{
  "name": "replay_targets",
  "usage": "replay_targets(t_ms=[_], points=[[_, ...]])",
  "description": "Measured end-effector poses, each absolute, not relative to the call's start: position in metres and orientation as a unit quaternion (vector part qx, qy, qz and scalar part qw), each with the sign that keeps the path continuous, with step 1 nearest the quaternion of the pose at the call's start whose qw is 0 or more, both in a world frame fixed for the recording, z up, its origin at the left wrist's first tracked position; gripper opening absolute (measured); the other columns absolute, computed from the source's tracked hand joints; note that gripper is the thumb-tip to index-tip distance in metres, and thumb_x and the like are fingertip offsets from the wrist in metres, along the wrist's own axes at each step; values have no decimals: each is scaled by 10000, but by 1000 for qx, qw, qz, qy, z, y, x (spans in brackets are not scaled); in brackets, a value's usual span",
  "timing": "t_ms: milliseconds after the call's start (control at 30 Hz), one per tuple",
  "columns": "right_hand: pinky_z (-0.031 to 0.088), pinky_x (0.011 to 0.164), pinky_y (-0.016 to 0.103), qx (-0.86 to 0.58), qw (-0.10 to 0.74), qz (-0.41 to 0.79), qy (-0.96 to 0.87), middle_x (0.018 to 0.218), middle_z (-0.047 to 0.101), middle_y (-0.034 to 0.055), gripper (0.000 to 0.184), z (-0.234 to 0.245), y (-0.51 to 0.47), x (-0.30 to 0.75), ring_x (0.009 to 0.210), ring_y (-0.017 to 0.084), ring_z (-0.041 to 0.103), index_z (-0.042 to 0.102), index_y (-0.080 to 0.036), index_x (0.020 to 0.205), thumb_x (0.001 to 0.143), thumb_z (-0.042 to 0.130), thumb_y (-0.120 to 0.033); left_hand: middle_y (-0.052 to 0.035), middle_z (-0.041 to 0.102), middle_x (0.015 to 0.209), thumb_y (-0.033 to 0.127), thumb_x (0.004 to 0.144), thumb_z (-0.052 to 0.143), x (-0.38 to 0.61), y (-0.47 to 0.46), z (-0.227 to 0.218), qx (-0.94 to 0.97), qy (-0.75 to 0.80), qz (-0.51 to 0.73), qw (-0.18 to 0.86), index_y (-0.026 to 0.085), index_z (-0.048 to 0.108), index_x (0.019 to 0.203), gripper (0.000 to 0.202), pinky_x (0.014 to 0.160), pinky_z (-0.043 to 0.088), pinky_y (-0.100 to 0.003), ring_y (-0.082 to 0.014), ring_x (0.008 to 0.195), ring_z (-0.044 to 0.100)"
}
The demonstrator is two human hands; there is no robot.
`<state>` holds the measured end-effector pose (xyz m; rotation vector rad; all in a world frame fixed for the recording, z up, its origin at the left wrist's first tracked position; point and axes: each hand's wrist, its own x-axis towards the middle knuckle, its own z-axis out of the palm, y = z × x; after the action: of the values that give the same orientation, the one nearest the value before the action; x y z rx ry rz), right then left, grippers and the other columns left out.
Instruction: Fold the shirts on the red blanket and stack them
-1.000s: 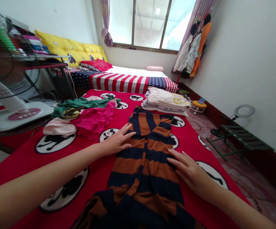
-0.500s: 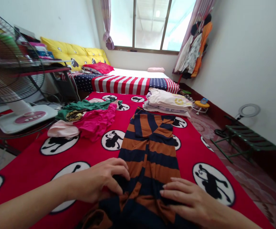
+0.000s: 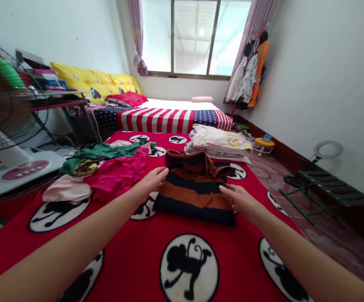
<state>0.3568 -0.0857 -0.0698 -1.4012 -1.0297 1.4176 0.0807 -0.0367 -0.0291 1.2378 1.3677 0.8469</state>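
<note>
A brown-and-navy striped garment [image 3: 197, 197] lies folded over on itself on the red blanket [image 3: 131, 256], its far end bunched up. My left hand [image 3: 157, 180] is at its left edge, fingers stretched forward. At the opposite edge is my right hand [image 3: 239, 198], thumb and fingers apart, with some fingertips out of sight behind the hand. Neither hand appears to grip the cloth; whether they touch it is hard to tell. Beyond the garment sits a stack of folded light clothes [image 3: 221, 142].
Loose green [image 3: 106, 152] and pink clothes [image 3: 119, 172] lie in a heap on the left. A fan [image 3: 21, 163] stands at the left edge. On the right are a green folding stool [image 3: 333, 188], a ring light [image 3: 328, 149] and a small yellow stool [image 3: 264, 143].
The near part of the striped garment has been folded away from me over the far part. Both hands moved forward with it and have loosened. The view has tilted slightly upward.
</note>
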Motion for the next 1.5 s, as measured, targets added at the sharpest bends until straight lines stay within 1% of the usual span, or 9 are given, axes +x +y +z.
replay_targets(t_ms=[167, 300, 433, 567, 733, 867, 1133, 1333, 1500], points=[[525, 907, 400, -500, 521, 507, -471, 1114, 696, 85, 734, -96, -113, 356, 1043, 250, 654, 420, -247, 1332, 684, 747, -357, -97, 679, 1064, 396, 674, 751, 77, -56, -45, 608, 492, 354, 513, 189, 448, 1327, 749, 832, 496, -352, -257, 999, 638], [482, 974, 413, -515, 529, 453, -499, 1215, 650, 89, 600, -88, -111, 347, 1127, 263, 605, 574, -224, 1218, 649, 745, -307, -113, 629, 1214, 272, 623, 757, 87, -56, -49, 634, 464, 400, 472, 179, 533, 1252, 674, 968, 443, -406, -285, 1124, 582], [521, 911, 384, -482, 529, 447, -537, 1139, 688, 68, 453, -54, -127, 353, 1051, 249, 643, 640, -231, 1138, 700, 712, -320, -108, 671, 1139, 276, 680, 729, 83, -71, -17, 593, 395, 402, 575, 183, 468, 1322, 699, 880, 499, -381, -280, 1056, 627], [496, 939, 372, -518, 421, 355, -655, 1075, 710, 68, 287, -39, -187, 371, 1058, 257, 633, 712, -250, 1027, 775, 667, -380, -72, 682, 1126, 313, 786, 679, 49, -114, 10, 701, 343, 275, 562, 219, 577, 1248, 482, 906, 471, -327, -255, 1071, 613], [564, 782, 316, -577, 232, 245, -744, 1048, 725, 59, 457, -62, -230, 396, 898, 248, 691, 659, -313, 1184, 737, 687, -403, -24, 666, 1174, 395, 785, 687, 11, -167, 2, 808, 333, 65, 482, 286, 682, 1135, 367, 961, 430, -278, -238, 1092, 589], [562, 714, 311, -602, 287, 164, -727, 957, 734, 57, 366, -41, -196, 387, 813, 227, 695, 674, -275, 1123, 816, 598, -460, -33, 684, 1112, 452, 785, 666, 9, -166, -11, 782, 393, 84, 476, 260, 687, 1109, 377, 915, 455, -275, -231, 1041, 609], [498, 865, 347, -508, 327, 140, -785, 1112, 672, 65, 268, -18, -82, 277, 1004, 230, 634, 674, -217, 1047, 781, 640, -234, -94, 679, 873, 493, 735, 649, 43, -65, -43, 631, 633, 235, 383, 120, 498, 1246, 650, 453, 454, -228, -201, 636, 658], [446, 961, 410, -512, 373, 145, -760, 1168, 641, 101, 408, -66, -52, 250, 1106, 258, 570, 617, -187, 1151, 744, 627, -159, -57, 674, 673, 437, 631, 733, 52, -31, -64, 698, 605, 263, 277, 143, 671, 764, 329, 518, 443, -245, -202, 623, 637], [371, 1045, 407, -450, 441, 193, -752, 1337, 543, 93, 639, -69, -52, 255, 1231, 246, 491, 478, -231, 1343, 728, 649, -186, -48, 701, 766, 342, 670, 712, 65, -35, -51, 713, 497, 366, 333, 150, 695, 798, 231, 659, 491, -279, -197, 724, 641]])
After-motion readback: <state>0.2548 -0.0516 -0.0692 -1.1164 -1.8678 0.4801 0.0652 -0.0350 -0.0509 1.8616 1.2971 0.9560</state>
